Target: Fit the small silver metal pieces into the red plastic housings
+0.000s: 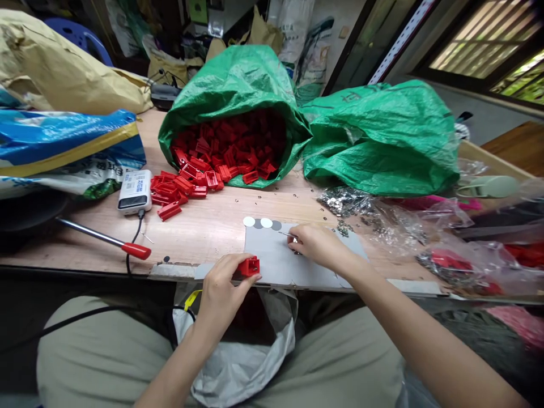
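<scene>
That red plastic piece point(250, 266) could drop into the open grey bag point(240, 377) below if the fingertip pinch slips (my guess; it's right by the near edge of the table point(204, 224)). Left hand point(221, 283) holds it; the right hand point(313, 243), apart and slightly farther, grips a slim metal tool point(287, 234).

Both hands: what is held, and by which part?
Left hand: red plastic piece, pinched by opposite sides. Right hand: thin metallic tool, tip protruding; the gripped part is hidden.
</scene>
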Demonstrator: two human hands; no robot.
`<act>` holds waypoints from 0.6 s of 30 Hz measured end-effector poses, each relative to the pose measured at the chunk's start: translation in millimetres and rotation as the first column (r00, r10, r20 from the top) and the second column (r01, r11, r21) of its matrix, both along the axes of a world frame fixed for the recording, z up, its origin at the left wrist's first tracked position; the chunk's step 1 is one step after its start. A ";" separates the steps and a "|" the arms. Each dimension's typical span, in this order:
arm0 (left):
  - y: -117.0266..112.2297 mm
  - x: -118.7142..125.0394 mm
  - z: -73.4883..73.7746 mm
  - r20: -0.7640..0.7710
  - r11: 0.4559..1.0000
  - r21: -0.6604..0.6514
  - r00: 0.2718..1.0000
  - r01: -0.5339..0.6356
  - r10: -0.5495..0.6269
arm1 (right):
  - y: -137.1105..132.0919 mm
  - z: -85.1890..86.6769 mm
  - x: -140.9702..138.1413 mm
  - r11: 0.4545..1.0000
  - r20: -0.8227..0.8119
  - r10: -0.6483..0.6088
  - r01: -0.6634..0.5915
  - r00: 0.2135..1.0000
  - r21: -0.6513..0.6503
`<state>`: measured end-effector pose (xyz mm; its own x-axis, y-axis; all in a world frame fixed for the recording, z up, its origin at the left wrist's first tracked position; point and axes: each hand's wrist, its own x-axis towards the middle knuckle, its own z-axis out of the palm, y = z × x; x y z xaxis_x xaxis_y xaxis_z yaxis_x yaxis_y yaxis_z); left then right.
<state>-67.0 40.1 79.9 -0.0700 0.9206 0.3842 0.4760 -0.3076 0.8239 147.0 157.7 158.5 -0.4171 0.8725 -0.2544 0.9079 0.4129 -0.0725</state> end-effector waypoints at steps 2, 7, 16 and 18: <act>0.6 0.6 -2.4 0.010 0.999 -0.011 0.999 -0.037 0.038 | 9.2 5.1 -1.3 0.997 -0.017 0.018 -0.019 1.000 -0.073; 6.4 5.6 -2.5 0.033 0.994 -0.048 0.995 -0.093 0.095 | 16.7 11.5 -1.1 0.991 -0.169 0.027 -0.047 0.985 -0.121; 15.4 8.6 -6.5 0.007 0.996 0.013 0.996 -0.084 0.084 | -58.8 -30.7 -24.1 0.933 -0.644 -0.345 0.326 0.683 -0.154; 14.6 7.0 -8.2 0.013 0.997 0.029 0.997 -0.076 0.076 | -70.4 -34.6 -23.7 0.930 -0.609 -0.339 0.352 0.718 -0.103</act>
<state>-60.1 54.7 71.8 -0.1437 0.9009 0.4095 0.4893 -0.2950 0.8207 123.2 87.3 123.9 -0.1452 0.9888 -0.0360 0.7532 0.0869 -0.6520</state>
